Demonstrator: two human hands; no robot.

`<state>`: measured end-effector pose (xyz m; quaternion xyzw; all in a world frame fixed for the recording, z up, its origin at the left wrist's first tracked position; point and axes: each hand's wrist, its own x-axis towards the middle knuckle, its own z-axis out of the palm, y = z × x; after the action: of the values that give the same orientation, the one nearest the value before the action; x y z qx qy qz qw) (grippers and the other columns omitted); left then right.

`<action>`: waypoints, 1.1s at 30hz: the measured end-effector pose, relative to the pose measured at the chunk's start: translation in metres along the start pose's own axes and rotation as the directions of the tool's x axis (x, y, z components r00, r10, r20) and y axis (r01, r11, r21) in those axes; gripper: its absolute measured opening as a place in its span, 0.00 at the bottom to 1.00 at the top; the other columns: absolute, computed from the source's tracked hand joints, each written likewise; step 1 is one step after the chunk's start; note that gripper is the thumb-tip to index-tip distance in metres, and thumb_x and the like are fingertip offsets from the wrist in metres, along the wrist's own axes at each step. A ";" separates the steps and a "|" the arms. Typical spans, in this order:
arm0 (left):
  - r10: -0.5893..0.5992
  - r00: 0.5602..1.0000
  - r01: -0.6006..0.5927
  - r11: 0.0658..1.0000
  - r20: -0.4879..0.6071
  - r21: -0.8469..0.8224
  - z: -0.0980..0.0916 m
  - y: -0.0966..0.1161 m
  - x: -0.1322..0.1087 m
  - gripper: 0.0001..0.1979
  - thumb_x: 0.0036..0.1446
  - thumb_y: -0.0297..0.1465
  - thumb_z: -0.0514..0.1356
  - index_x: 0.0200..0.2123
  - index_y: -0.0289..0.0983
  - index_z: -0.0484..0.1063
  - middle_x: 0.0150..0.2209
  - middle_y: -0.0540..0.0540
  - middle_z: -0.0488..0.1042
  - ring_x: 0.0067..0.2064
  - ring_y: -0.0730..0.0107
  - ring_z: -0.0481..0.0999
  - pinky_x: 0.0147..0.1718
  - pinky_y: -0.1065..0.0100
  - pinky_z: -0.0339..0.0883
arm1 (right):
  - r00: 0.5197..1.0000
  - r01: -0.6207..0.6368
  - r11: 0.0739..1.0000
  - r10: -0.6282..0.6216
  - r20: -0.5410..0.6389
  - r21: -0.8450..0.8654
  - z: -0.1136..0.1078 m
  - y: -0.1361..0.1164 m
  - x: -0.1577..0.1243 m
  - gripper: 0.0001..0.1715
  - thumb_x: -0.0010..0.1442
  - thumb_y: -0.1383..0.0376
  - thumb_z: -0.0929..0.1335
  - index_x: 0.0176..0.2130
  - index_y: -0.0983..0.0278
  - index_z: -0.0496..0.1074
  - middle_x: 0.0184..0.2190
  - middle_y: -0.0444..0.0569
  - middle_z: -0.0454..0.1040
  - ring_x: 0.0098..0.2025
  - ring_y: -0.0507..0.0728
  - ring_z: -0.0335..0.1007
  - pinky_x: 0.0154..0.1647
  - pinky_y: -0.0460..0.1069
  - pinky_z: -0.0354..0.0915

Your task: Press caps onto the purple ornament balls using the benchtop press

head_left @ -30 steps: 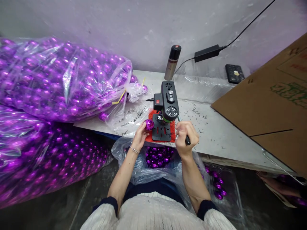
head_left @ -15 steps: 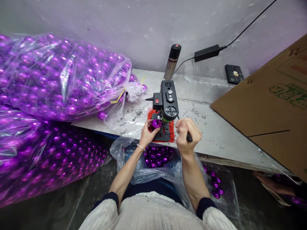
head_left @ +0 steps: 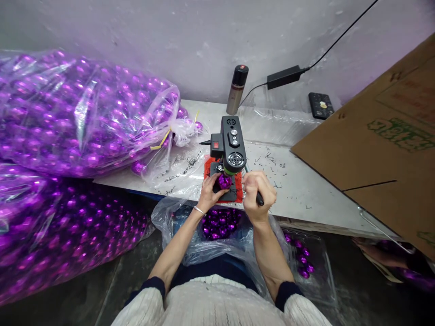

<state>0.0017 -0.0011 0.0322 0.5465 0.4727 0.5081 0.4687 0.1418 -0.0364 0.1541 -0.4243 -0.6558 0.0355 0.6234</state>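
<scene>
My left hand (head_left: 210, 194) grips a shiny purple ball (head_left: 224, 181) between thumb and fingers. The ball is at the front of a small black bench drill press (head_left: 233, 140), below its head; whether a bit touches it is hidden. Around the machine's lever handle (head_left: 260, 198), to the right of the head, my right hand (head_left: 259, 194) is closed. The machine's dark base (head_left: 227, 197) rests on a red cloth (head_left: 207, 168). Below the table edge, more purple balls (head_left: 220, 224) lie in an open clear plastic bag (head_left: 193, 249) at my lap.
Tied clear bags of purple balls (head_left: 84, 117) crowd the left. Behind the machine stand a bottle (head_left: 237, 90), a power adapter (head_left: 284, 77) and a black phone (head_left: 321, 105). A cardboard box (head_left: 380, 149) fills the right. Dark shavings (head_left: 270, 158) litter the white table (head_left: 288, 190). A clear tub (head_left: 322, 276) holds several balls.
My left hand has brought the purple ball rightward and slightly nearer me, under the machine's head. My right hand stays on the lever. The whole view has shifted a little.
</scene>
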 end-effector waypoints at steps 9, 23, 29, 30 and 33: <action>-0.061 0.998 0.061 0.994 0.001 -0.096 0.001 -0.002 0.000 0.29 0.39 0.34 0.79 0.48 0.43 0.78 0.57 0.41 0.76 0.65 0.46 0.68 0.71 0.48 0.46 | 0.997 0.047 0.998 -0.048 -0.052 -0.031 0.007 0.014 -0.025 0.15 0.67 0.72 0.62 0.28 0.60 0.65 0.26 0.44 0.71 0.30 0.52 0.70 0.31 0.50 0.64; -0.083 0.996 0.080 0.986 -0.013 -0.144 0.000 0.002 0.000 0.29 0.37 0.25 0.78 0.46 0.42 0.79 0.54 0.41 0.77 0.64 0.46 0.69 0.71 0.48 0.48 | 0.979 0.131 0.991 -0.131 -0.156 -0.008 0.023 0.049 -0.059 0.15 0.68 0.64 0.61 0.29 0.59 0.65 0.27 0.44 0.71 0.27 0.53 0.68 0.32 0.52 0.65; -0.074 0.997 0.071 0.988 -0.020 -0.135 0.000 0.000 0.000 0.29 0.37 0.26 0.79 0.46 0.42 0.80 0.53 0.40 0.78 0.64 0.45 0.69 0.71 0.47 0.47 | 0.972 0.137 0.990 -0.132 -0.196 0.013 0.027 0.054 -0.064 0.15 0.68 0.64 0.61 0.29 0.59 0.65 0.27 0.44 0.71 0.27 0.53 0.68 0.35 0.53 0.68; -0.088 0.996 0.083 0.986 -0.028 -0.146 0.000 0.000 0.000 0.29 0.36 0.25 0.79 0.45 0.42 0.80 0.53 0.40 0.78 0.65 0.45 0.68 0.71 0.47 0.48 | 0.971 0.138 0.990 -0.132 -0.198 0.016 0.028 0.054 -0.065 0.15 0.68 0.63 0.61 0.29 0.59 0.65 0.27 0.44 0.71 0.27 0.53 0.68 0.35 0.53 0.68; -0.114 0.993 0.107 0.981 -0.037 -0.162 0.000 0.000 0.000 0.29 0.36 0.24 0.79 0.44 0.41 0.79 0.53 0.40 0.77 0.66 0.44 0.66 0.70 0.47 0.49 | 0.971 0.130 0.991 -0.120 -0.206 0.039 0.029 0.056 -0.067 0.15 0.68 0.63 0.61 0.28 0.59 0.64 0.27 0.43 0.70 0.26 0.53 0.68 0.33 0.53 0.68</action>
<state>0.0021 -0.0016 0.0326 0.4681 0.4707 0.5302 0.5275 0.1366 -0.0267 0.0627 -0.3670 -0.6132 -0.0300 0.6989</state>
